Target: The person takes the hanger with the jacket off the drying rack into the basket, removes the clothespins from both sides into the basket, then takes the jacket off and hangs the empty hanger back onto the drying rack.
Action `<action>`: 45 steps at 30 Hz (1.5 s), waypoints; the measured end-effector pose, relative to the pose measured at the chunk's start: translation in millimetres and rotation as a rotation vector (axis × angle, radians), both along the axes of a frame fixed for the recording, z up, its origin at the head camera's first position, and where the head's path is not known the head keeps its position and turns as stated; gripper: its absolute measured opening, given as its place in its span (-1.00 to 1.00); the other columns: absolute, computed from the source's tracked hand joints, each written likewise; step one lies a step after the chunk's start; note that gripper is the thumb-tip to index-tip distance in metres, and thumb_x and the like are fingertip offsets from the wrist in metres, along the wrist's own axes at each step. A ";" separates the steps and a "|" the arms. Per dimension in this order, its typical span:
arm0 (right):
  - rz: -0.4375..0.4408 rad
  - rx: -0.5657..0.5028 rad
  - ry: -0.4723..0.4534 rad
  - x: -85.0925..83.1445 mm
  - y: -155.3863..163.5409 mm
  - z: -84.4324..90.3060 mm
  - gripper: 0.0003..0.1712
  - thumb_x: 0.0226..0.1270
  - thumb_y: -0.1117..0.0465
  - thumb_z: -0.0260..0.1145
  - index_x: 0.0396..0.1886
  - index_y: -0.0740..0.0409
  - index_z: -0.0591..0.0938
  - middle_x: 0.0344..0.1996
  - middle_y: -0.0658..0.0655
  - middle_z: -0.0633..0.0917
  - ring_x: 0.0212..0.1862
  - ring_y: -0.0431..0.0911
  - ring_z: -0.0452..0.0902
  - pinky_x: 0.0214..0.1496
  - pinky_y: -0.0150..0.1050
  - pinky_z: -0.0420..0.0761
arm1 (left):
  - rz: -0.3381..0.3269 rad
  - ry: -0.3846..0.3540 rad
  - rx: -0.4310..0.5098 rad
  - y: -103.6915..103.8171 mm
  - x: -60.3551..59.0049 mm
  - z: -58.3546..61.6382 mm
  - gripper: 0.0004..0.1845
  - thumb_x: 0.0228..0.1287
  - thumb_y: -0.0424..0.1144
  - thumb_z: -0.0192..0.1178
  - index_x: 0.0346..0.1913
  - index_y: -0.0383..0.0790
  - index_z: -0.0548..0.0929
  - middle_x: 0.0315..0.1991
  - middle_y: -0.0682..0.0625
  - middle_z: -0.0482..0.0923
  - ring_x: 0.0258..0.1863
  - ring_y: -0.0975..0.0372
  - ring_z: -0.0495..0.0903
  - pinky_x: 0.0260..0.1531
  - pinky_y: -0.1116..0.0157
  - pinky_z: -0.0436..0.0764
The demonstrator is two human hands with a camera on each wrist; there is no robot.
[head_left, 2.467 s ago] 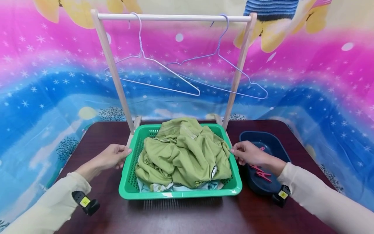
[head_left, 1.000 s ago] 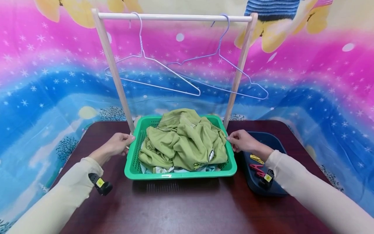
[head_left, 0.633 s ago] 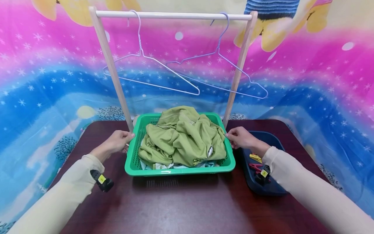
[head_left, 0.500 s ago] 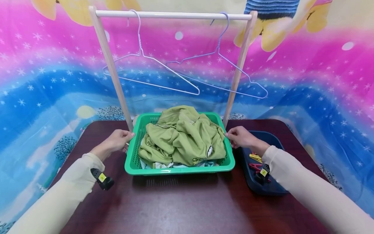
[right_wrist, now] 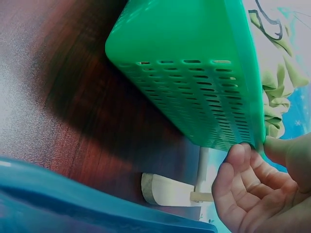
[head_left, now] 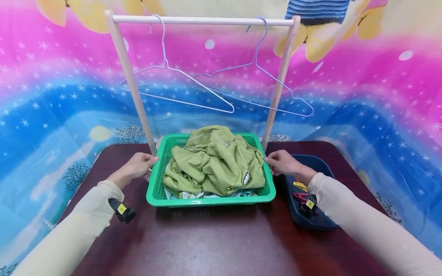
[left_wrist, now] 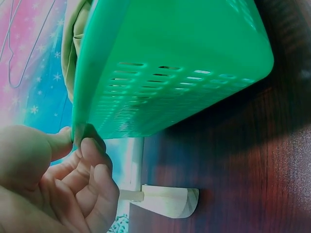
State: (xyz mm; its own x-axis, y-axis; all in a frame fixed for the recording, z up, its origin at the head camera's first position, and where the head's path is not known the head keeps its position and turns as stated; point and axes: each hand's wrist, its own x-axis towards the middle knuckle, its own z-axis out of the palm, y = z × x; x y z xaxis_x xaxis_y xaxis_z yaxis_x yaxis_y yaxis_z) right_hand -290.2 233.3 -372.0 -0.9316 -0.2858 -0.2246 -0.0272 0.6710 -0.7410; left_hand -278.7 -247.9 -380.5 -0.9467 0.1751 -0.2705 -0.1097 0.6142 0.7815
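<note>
A green plastic laundry basket (head_left: 210, 201) stands on the dark wooden table, between the feet of a wooden rack. Heaped in it is a crumpled olive-green garment (head_left: 217, 163), with pale patterned cloth showing beneath. My left hand (head_left: 139, 165) pinches the basket's left rim between thumb and fingers, as the left wrist view shows. On the opposite side my right hand (head_left: 284, 163) pinches the right rim the same way. In both wrist views the perforated side walls (left_wrist: 160, 92) are seen close up, and the basket's base appears to sit on the tabletop.
Two wire hangers (head_left: 193, 102) hang from the bar of the wooden rack (head_left: 207, 20) behind the basket. A dark blue tub (head_left: 317, 224) with red and yellow clothespins (head_left: 301, 196) stands at the right, partly under my right forearm. A printed cloth backdrop surrounds the table (head_left: 207, 245).
Over the first frames the basket slid away from me toward the rack, both hands holding its rims. Since about half a second ago it has stayed nearly still; the view has shifted slightly.
</note>
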 end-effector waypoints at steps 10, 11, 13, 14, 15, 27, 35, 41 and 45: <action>-0.009 0.021 0.022 4.9 4.2 -0.9 -0.57 0.66 0.11 0.02 -0.02 0.41 0.63 -0.36 0.18 0.69 -0.33 -0.05 0.63 -0.22 -0.19 0.68 | 0.016 0.024 0.008 -3.3 2.5 -2.2 -0.48 0.65 -0.07 -0.11 0.24 -0.52 0.50 -0.22 -0.09 0.67 -0.42 0.29 0.62 -0.36 0.22 0.65; -0.011 0.025 0.035 6.3 6.3 0.1 -0.56 0.66 0.10 0.02 -0.01 0.41 0.63 -0.32 0.21 0.70 -0.31 -0.04 0.64 -0.21 -0.17 0.69 | 0.018 0.030 0.014 -3.7 2.9 -1.9 -0.49 0.64 -0.07 -0.09 0.24 -0.52 0.49 -0.24 -0.06 0.67 -0.43 0.29 0.61 -0.37 0.23 0.65; -0.010 0.041 0.077 9.6 11.5 3.0 -0.55 0.66 0.09 0.02 0.03 0.42 0.62 -0.23 0.28 0.70 -0.29 -0.03 0.65 -0.20 -0.15 0.70 | 0.023 0.041 0.024 -5.3 3.6 -1.1 -0.50 0.64 -0.08 -0.08 0.23 -0.52 0.49 -0.30 -0.02 0.67 -0.45 0.29 0.58 -0.41 0.24 0.63; -0.011 0.057 0.105 11.4 14.4 4.6 -0.55 0.65 0.09 0.03 0.04 0.42 0.62 -0.20 0.32 0.70 -0.29 -0.01 0.66 -0.21 -0.14 0.69 | 0.024 0.047 0.028 -6.2 3.9 -0.6 -0.50 0.64 -0.08 -0.08 0.22 -0.52 0.49 -0.33 0.01 0.66 -0.46 0.29 0.58 -0.42 0.26 0.63; -0.017 0.078 0.135 13.2 17.8 6.0 -0.55 0.65 0.07 0.04 0.06 0.40 0.62 -0.18 0.33 0.70 -0.28 0.00 0.67 -0.24 -0.14 0.68 | 0.026 0.051 0.032 -7.2 4.1 0.1 -0.50 0.64 -0.08 -0.08 0.22 -0.52 0.48 -0.35 0.02 0.64 -0.46 0.29 0.57 -0.43 0.27 0.62; -0.083 0.327 0.379 39.3 78.5 12.2 -0.55 0.56 0.00 0.18 0.08 0.33 0.63 -0.12 0.34 0.73 -0.33 -0.11 0.61 -0.34 -0.22 0.58 | -0.011 0.068 0.030 -11.9 12.0 2.1 -0.56 0.65 -0.13 -0.11 0.10 -0.53 0.50 -0.39 -0.06 0.56 -0.47 0.26 0.58 -0.50 0.30 0.60; -0.084 0.465 0.375 45.2 120.5 4.5 -0.35 0.47 -0.05 0.28 0.22 0.45 0.52 0.12 0.57 0.59 0.07 0.37 0.57 0.02 0.28 0.60 | -0.017 0.127 -0.023 -10.6 18.9 4.9 -0.60 0.62 -0.15 -0.05 0.06 -0.52 0.53 -0.42 -0.07 0.59 -0.50 0.21 0.57 -0.50 0.28 0.62; -0.105 0.548 0.318 49.7 148.1 -1.8 -0.14 0.40 -0.15 0.33 0.27 0.56 0.42 0.06 0.61 0.59 -0.05 0.33 0.61 -0.14 0.19 0.67 | -0.016 0.159 -0.059 -11.6 26.8 12.3 -0.61 0.62 -0.16 -0.04 0.04 -0.52 0.54 -0.41 -0.10 0.61 -0.47 0.21 0.59 -0.49 0.30 0.63; -0.117 0.600 0.255 54.5 161.8 -3.7 -0.12 0.38 -0.10 0.34 0.25 0.66 0.39 -0.15 0.52 0.67 -0.35 0.10 0.64 -0.32 0.05 0.65 | -0.023 0.173 -0.073 -14.6 32.3 16.2 -0.61 0.63 -0.15 -0.05 0.05 -0.50 0.53 -0.37 -0.16 0.64 -0.46 0.21 0.60 -0.48 0.30 0.63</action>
State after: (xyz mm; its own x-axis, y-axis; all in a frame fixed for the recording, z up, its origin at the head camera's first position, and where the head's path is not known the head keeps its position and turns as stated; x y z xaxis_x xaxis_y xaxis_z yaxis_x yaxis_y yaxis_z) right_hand -235.7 395.0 -375.7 -0.9940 -0.0737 -0.0813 -0.0544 0.9745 -0.2177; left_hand -246.5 -262.5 -364.3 -0.9761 0.1830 -0.1172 0.0368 0.6709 0.7406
